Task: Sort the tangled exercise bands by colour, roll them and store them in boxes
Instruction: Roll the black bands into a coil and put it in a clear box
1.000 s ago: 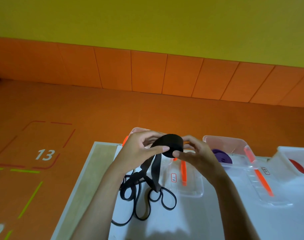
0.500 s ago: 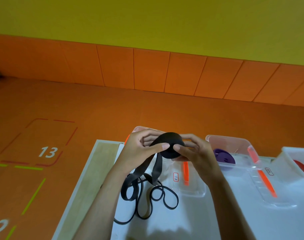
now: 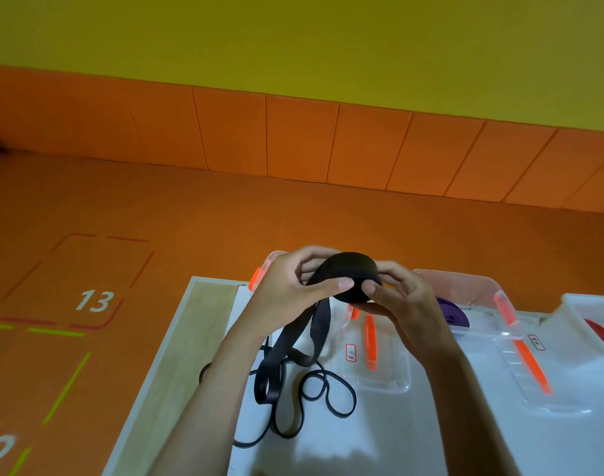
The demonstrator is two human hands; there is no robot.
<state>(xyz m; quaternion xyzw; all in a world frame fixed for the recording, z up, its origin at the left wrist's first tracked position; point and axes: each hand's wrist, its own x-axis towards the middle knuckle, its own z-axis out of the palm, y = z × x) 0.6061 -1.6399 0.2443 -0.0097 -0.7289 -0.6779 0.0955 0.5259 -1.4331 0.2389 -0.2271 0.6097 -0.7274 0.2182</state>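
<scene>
Yellow wall [image 3: 293, 46] over orange panels [image 3: 293, 139]; orange floor [image 3: 190, 214] with painted numbers; white table [image 3: 413, 438] along the bottom of the frame.

Head view (only one):

Black roll [image 3: 348, 273] is held in the air over the table's far edge, between both hands. Left hand [image 3: 286, 286] is on the roll's left, thumb pressed along its rim, fingers curled behind it; right hand [image 3: 407, 300] is on the roll's right, thumb on the rim, fingers cupped beneath; both grips are closed on the roll. Judgement: the two-sided hold keeps the winds from springing apart; the left thumb pins the spot where the band feeds on.

Orientation: the roll is a short disc lying near flat, broad face up and tipped slightly toward the camera; winding axis near upright. Loose tail [image 3: 321, 324] leaves the roll at its left underside and hangs down; its long axis runs from the roll toward the person. It ends among thin black loops [image 3: 328, 396] lying on the table below the roll; cannot tell whether these are one band or several.

Clear box [image 3: 273, 261] sits just behind the roll, mostly hidden by the hands; a lid [image 3: 386, 372] lies flat on the table below the roll, probably kept off so the box can take the black roll. Right of the roll: purple roll [image 3: 455, 314] in a second box [image 3: 479, 290]; further right, red roll [image 3: 602, 334] in a third box [image 3: 589, 304]. Judgement: purple and red are stored; black is not yet fully wound.
</scene>
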